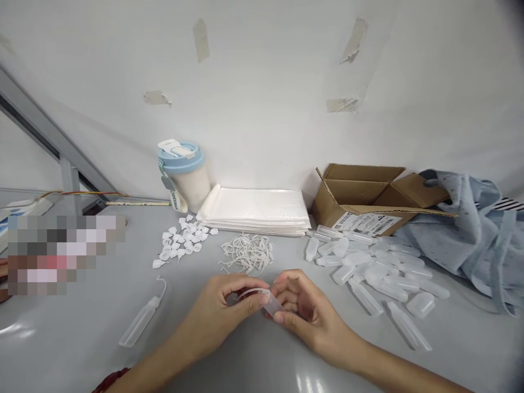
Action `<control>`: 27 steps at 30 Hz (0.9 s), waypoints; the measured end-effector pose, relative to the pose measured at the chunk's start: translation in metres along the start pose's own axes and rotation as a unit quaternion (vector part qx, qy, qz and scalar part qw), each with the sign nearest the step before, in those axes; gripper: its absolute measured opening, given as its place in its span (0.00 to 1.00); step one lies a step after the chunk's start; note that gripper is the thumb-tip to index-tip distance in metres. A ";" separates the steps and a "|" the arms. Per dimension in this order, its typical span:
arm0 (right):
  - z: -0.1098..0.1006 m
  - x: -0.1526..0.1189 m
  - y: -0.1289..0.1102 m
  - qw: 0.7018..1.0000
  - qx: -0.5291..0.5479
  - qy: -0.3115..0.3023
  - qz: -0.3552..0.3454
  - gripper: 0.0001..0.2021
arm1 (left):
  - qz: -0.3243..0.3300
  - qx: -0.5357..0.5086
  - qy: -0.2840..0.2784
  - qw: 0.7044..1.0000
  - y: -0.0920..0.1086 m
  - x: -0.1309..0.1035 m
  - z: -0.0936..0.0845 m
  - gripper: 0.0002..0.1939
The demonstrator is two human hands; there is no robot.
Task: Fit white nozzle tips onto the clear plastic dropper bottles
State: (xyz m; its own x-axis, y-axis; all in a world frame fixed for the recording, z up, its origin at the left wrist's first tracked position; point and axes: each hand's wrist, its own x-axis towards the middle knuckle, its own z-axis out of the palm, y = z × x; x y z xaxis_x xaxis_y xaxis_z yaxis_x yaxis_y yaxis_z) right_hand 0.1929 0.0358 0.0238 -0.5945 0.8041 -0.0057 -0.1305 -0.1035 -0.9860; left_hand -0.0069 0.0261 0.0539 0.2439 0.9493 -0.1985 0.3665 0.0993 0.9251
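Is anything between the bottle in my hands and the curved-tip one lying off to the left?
Yes: the left hand stands between the held bottle and the lying bottle. Nothing else visible stands in the way.

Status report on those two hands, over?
Left hand and right hand: both gripping one small translucent plastic tube. Pile of thin curved white strips just beyond, not blocking.
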 end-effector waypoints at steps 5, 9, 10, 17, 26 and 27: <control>0.000 -0.001 0.002 0.999 -0.032 0.009 -0.014 0.15 | 0.005 0.019 -0.022 1.000 0.005 -0.001 0.001 0.13; -0.001 0.000 0.002 0.998 -0.055 0.003 -0.039 0.15 | 0.003 0.029 -0.029 0.999 0.007 0.000 0.001 0.13; -0.002 0.000 0.002 0.997 -0.061 0.006 -0.048 0.15 | 0.004 0.034 -0.028 0.999 0.007 0.000 0.001 0.13; -0.001 0.002 -0.001 0.997 -0.011 0.081 -0.005 0.14 | 0.115 0.199 0.054 0.972 0.001 -0.006 0.011 0.10; 0.002 0.006 -0.001 0.994 0.035 0.097 0.039 0.16 | 0.335 0.341 0.189 0.858 -0.020 -0.004 0.022 0.18; 0.002 0.006 0.000 0.994 0.036 0.099 0.041 0.16 | 0.330 0.345 0.176 0.861 -0.019 -0.004 0.022 0.20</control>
State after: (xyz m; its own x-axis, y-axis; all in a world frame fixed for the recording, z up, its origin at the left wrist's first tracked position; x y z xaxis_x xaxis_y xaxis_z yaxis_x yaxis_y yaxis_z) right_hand 0.1881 0.0393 0.0245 -0.4393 0.8897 -0.1243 -0.1495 -0.2088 -0.9665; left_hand 0.0054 0.0137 0.0300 0.3614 0.7743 0.5195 0.7281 -0.5824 0.3615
